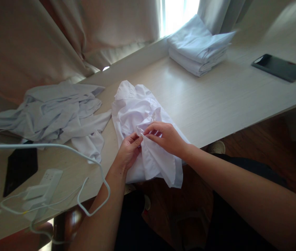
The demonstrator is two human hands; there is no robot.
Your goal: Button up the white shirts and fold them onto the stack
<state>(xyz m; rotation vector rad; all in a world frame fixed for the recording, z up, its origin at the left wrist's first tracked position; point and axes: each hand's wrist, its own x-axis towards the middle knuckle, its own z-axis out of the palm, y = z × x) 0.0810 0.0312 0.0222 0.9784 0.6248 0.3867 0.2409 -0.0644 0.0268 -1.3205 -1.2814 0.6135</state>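
Note:
A white shirt (133, 104) lies spread and rumpled on the table, its lower end hanging past the front edge. My left hand (130, 148) pinches a fold of its front edge between thumb and fingers. Close beside it, my right hand (163, 136) grips the same strip of cloth, thumb against the bent fingers. The fingertips of both hands almost meet there. Any button between them is too small to make out.
Crumpled white cloth (61, 111) lies to the left, touching the shirt's side. A folded white stack (200, 48) sits at the back, with a dark phone (281, 67) to its right. At left are a white cable (103, 177), power strip (50, 181) and black flat object (21, 167).

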